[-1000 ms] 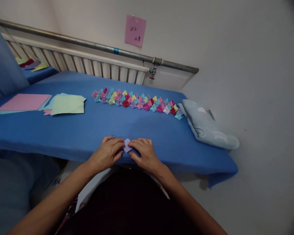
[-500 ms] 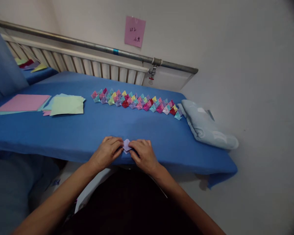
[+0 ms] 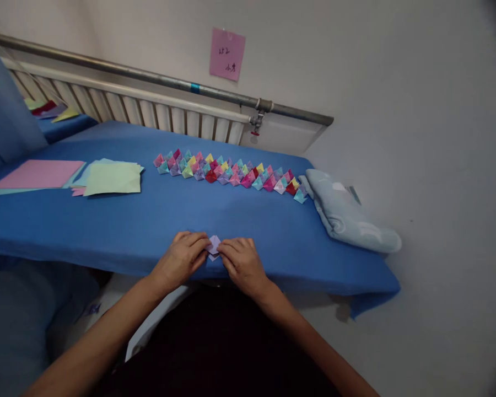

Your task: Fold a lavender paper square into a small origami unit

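Observation:
A small folded piece of lilac origami paper [image 3: 214, 245] is held between my two hands just above the near edge of the blue-covered table [image 3: 182, 215]. My left hand [image 3: 182, 255] pinches its left corner, and my right hand [image 3: 240, 259] pinches the right one. The paper has a pointed top and a lower flap that shows as a separate layer beneath. My fingertips hide its side corners. Farther back, several small folded paper pieces [image 3: 234, 179] in many colours stand in close rows.
Left on the table lie pink paper sheets [image 3: 41, 173] and a pale green stack [image 3: 113, 178]. A folded light-blue blanket [image 3: 343, 212] rests at the right end. Behind run a radiator [image 3: 165, 116] and a metal pipe [image 3: 149, 77]; a pink note [image 3: 227, 54] hangs on the wall.
My right fingers have shifted very slightly along the lilac paper's right side. Both hands keep hold of it, and the rest is unchanged.

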A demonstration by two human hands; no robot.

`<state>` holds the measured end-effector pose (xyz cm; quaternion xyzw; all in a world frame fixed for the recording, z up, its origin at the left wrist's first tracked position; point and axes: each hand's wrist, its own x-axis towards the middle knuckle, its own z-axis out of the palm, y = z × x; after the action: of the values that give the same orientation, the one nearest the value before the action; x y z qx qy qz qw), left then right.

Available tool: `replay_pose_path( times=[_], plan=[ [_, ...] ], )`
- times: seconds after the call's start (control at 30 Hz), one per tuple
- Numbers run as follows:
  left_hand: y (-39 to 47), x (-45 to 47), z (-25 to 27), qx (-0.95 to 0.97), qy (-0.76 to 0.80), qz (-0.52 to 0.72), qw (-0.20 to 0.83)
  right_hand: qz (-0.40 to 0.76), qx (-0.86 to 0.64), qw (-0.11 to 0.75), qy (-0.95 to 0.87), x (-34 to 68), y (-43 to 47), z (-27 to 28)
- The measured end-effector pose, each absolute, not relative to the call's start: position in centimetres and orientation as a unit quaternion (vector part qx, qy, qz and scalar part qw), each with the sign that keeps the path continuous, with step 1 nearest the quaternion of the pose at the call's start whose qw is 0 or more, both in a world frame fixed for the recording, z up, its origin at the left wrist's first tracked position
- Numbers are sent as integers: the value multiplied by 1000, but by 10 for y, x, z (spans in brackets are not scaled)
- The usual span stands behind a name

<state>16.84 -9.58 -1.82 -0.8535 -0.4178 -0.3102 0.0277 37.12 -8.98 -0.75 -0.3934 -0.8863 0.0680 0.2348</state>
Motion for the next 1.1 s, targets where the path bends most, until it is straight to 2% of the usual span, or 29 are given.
replay_pose_path(
  times=[0.17,0.4,0.57,0.77,1.1],
  plan=[
    [-94,171,-13,-866,-408,-287,38,56,-383,205,-899,372,-89,-7],
    [-86,173,-2,-899,-384,-209,-13,64,-382,199,-900,373,-87,-7],
    [-83,171,-3,-901,-377,-213,-28,74,-395,215,-890,372,-88,-6],
    [-85,167,-9,-891,-363,-273,-5,81,-397,227,-886,372,-89,-6],
    [-82,168,-10,-901,-366,-233,-17,100,-409,239,-875,371,-88,-7]
  ],
)
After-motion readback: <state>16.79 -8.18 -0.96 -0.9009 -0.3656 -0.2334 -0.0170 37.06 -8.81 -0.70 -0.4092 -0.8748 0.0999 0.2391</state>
